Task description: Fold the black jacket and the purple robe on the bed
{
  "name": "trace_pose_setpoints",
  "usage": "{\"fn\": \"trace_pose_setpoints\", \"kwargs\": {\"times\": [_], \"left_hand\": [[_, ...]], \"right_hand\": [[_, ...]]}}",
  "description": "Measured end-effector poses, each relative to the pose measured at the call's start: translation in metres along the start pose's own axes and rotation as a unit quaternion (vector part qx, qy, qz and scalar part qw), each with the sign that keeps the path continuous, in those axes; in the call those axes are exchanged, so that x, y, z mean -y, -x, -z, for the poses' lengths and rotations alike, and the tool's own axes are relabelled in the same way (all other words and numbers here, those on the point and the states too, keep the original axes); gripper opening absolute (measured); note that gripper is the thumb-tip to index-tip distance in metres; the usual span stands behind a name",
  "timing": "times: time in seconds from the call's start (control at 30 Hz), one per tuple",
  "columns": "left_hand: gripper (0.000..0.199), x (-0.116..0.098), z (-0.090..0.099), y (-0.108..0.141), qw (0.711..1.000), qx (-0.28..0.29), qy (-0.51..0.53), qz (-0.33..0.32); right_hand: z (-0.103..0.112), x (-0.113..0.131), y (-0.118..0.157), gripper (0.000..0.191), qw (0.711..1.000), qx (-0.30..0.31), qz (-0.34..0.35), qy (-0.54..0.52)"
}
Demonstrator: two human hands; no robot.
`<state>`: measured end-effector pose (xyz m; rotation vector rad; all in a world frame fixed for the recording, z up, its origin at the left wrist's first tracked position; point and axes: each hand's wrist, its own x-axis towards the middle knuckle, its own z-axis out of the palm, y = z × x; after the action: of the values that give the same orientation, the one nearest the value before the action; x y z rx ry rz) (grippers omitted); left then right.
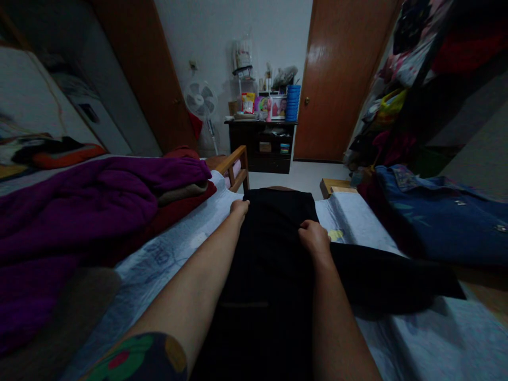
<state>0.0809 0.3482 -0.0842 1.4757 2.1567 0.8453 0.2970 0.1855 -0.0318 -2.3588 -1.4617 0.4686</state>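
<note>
A black garment (273,238) lies lengthwise over a light blue patterned bed sheet (159,264), with one black part stretching out to the right. At its far left edge, my left hand (240,208) pinches the black cloth. My right hand (315,235) has its fingers curled on the garment's right side, a little nearer to me. Both forearms reach forward along the garment. The tips of some fingers are hidden in the dark cloth.
Purple blankets (99,196) are heaped on the left, and a folded denim item (440,217) lies on the right. A wooden rail (238,161) stands beyond the bed's edge. Further back are a fan (201,99) and a dark cabinet (260,151) bearing small items.
</note>
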Motion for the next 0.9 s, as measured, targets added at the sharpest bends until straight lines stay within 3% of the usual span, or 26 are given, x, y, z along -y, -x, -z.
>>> {"fn": "trace_pose_setpoints", "kwargs": {"times": [0.17,0.23,0.33,0.43,0.5,0.73,0.9], "left_hand": [[0.035,-0.005,-0.005,0.029,0.997,-0.068,-0.037,0.0],[0.038,-0.009,-0.006,0.04,0.991,-0.125,-0.054,-0.015],[0.031,-0.014,-0.005,0.047,0.973,-0.181,-0.098,-0.101],[0.022,-0.017,-0.004,0.047,0.958,-0.091,-0.147,-0.229],[0.027,-0.018,-0.006,0.046,0.951,-0.035,-0.169,-0.258],[0.035,-0.017,-0.011,0.048,0.955,0.016,-0.186,-0.233],[0.042,-0.023,-0.005,0.048,0.949,0.114,-0.198,-0.216]], "right_hand": [[0.001,-0.001,0.0,0.032,1.0,-0.028,0.001,-0.011],[0.0,-0.001,0.001,0.032,1.0,-0.028,-0.004,0.001],[-0.002,0.001,0.002,0.032,0.999,-0.028,-0.004,0.015],[-0.001,0.001,0.003,0.032,0.999,-0.031,-0.005,0.011],[0.002,-0.001,0.003,0.034,0.999,-0.037,0.0,0.002],[0.011,-0.011,-0.004,0.032,0.997,-0.074,0.016,-0.034],[0.01,-0.009,-0.004,0.029,0.998,-0.046,0.013,-0.027]]}}
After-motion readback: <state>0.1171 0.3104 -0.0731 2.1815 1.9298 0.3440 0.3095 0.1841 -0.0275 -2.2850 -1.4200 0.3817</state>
